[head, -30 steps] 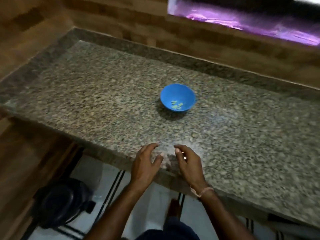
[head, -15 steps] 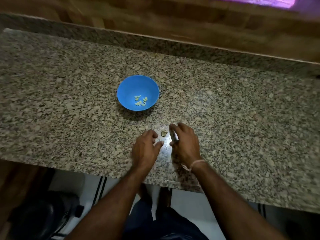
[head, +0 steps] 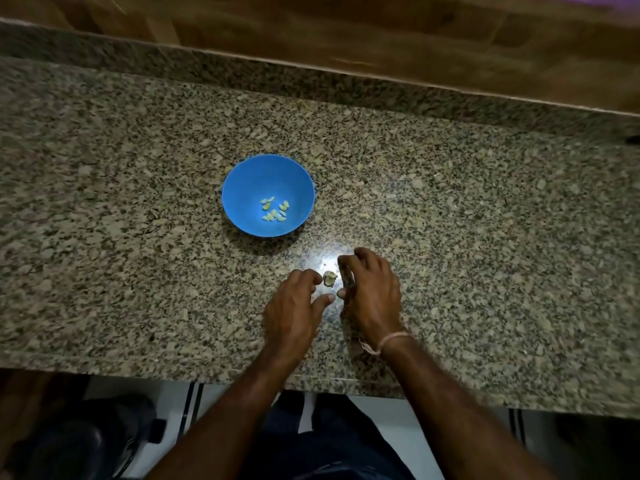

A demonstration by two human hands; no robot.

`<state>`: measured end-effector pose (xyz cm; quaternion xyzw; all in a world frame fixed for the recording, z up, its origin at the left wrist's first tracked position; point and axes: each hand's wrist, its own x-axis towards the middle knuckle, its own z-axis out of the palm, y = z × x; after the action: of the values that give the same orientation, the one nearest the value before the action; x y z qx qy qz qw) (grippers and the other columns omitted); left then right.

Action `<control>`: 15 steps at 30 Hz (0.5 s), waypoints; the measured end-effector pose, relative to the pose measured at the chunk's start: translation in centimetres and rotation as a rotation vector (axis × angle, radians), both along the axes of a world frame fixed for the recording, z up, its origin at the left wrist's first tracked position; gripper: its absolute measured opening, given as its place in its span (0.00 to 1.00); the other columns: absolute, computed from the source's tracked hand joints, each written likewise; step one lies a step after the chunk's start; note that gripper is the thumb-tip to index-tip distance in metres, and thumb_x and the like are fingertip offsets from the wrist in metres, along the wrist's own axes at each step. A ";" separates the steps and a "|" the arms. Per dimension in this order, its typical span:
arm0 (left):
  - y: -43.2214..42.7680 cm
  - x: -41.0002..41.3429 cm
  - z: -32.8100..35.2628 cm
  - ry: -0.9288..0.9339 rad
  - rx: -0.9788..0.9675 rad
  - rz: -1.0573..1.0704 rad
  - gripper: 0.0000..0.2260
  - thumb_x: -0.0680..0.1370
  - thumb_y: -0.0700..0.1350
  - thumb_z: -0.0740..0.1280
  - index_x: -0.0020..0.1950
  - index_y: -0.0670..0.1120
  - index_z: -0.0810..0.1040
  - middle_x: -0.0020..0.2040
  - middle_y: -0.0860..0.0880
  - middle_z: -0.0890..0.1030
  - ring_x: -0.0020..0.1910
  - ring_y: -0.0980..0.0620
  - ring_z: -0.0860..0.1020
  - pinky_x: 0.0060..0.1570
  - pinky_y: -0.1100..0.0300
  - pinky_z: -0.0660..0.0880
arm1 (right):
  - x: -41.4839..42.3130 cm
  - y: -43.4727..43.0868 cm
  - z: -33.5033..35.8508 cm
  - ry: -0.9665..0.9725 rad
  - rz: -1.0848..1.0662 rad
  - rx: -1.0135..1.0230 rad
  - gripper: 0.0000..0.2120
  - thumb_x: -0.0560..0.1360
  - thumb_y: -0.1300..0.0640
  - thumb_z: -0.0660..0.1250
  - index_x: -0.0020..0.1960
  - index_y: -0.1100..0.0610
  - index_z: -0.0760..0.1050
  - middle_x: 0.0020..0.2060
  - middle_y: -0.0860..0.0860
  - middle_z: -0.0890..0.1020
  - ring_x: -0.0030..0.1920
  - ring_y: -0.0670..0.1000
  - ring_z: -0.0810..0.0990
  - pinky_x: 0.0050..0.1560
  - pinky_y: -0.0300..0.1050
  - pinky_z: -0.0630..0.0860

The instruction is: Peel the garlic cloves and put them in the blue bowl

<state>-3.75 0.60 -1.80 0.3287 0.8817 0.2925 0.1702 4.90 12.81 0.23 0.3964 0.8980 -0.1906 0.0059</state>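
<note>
Both hands have moved up from the near edge of the counter [head: 138, 271] to flank the garlic piece [head: 330, 278], which lies at five o'clock from the blue bowl [head: 249, 178], the left hand [head: 298, 306] loosely curled and holding nothing and the right hand [head: 370, 296] curled with its grip hidden, so peeling seems about to begin.

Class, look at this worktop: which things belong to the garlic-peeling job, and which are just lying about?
Belongs to the job:
blue bowl
peeled cloves inside it
garlic piece on the counter, between the left hand and the right hand

Just lying about:
wrist thread on the right arm
dark round object on the floor
wooden wall behind
</note>
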 end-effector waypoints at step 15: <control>0.2 0.4 -0.9 0.170 -0.052 -0.020 0.04 0.80 0.48 0.71 0.50 0.50 0.77 0.45 0.52 0.77 0.42 0.49 0.76 0.36 0.57 0.65 | 0.3 -0.1 -0.2 0.040 -0.004 -0.009 0.29 0.74 0.57 0.77 0.73 0.47 0.74 0.76 0.50 0.71 0.75 0.55 0.66 0.72 0.57 0.64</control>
<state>-3.34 0.84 -2.72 0.3564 0.8970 0.2390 0.1062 5.17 12.70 0.05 0.3943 0.8963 -0.2027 -0.0106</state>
